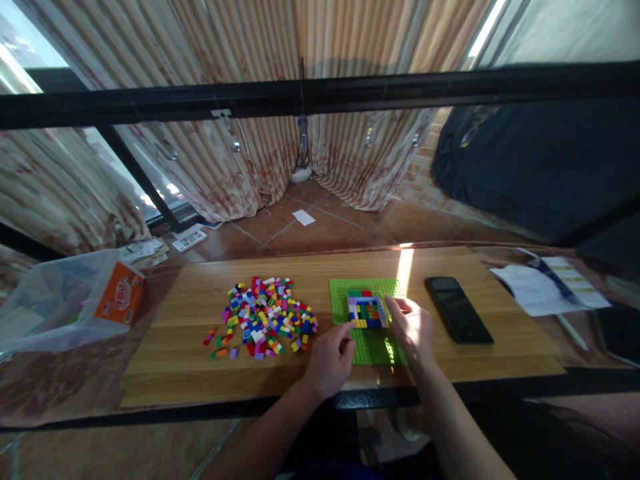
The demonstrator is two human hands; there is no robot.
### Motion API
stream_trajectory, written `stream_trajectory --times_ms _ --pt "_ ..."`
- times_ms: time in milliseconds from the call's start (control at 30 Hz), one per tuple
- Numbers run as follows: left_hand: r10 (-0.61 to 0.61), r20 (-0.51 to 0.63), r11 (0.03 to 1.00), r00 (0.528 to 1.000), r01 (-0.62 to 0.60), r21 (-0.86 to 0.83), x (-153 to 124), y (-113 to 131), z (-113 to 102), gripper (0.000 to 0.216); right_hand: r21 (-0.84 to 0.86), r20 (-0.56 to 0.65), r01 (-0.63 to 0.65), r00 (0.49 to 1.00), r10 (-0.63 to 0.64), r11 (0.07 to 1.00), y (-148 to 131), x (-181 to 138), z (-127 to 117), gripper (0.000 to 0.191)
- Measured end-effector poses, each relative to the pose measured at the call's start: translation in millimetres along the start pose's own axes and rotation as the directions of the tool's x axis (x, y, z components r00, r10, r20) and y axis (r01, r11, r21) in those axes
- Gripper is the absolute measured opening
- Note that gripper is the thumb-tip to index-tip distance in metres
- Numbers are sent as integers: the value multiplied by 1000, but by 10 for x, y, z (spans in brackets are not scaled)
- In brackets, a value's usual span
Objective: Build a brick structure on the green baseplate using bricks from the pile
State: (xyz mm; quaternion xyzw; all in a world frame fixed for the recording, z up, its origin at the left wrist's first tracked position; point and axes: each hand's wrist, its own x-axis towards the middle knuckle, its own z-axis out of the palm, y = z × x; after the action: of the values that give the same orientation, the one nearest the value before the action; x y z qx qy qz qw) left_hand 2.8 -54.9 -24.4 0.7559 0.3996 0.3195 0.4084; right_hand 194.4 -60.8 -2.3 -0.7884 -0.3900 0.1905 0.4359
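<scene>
A green studded baseplate (pixel 340 288) lies on the table in front of me. On it stands a small rectangular wall of toy bricks (pixel 367 324) in white, blue, yellow, green and red, with more coloured bricks inside. My left hand (pixel 330 360) is curled at the wall's front left corner, its index fingertip beside a yellow brick (pixel 359 324). My right hand (pixel 413 327) has its fingers drawn together at the wall's right side, the tips at the back right corner. Whatever lies between either hand's fingertips is too small to make out.
Left of the baseplate spreads a pile of loose toy bricks (pixel 270 313). A black phone (pixel 457 310) lies to the right on the wooden board (pixel 170 360). A clear plastic bin (pixel 55 300) stands far left; papers (pixel 530 290) lie far right. A dark bar (pixel 260 99) crosses beyond.
</scene>
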Motion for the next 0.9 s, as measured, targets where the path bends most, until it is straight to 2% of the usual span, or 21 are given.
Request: stream_trajectory --times_ms 133,233,533,733,900 --pt "-2 1 1000 1000 2 5 -3 14 -6 33 0 67 -72 995 72 997 -1 99 35 47" --pt "-2 -1 1000 1000 2 12 -3 31 -11 32 -39 41 -76 996 77 996 -11 88 76 45" --pt "-1 8 1000 1000 1 27 -3 35 -5 33 -6 -24 -38 999 38 999 -57 8 138 46" --pt "-5 5 999 1000 5 35 -6 16 16 33 6 -111 8 994 -7 1000 -7 -24 214 45" --pt "-10 -3 998 1000 10 58 -3 -14 36 34 28 7 -9 1000 9 1000 61 73 162 49"
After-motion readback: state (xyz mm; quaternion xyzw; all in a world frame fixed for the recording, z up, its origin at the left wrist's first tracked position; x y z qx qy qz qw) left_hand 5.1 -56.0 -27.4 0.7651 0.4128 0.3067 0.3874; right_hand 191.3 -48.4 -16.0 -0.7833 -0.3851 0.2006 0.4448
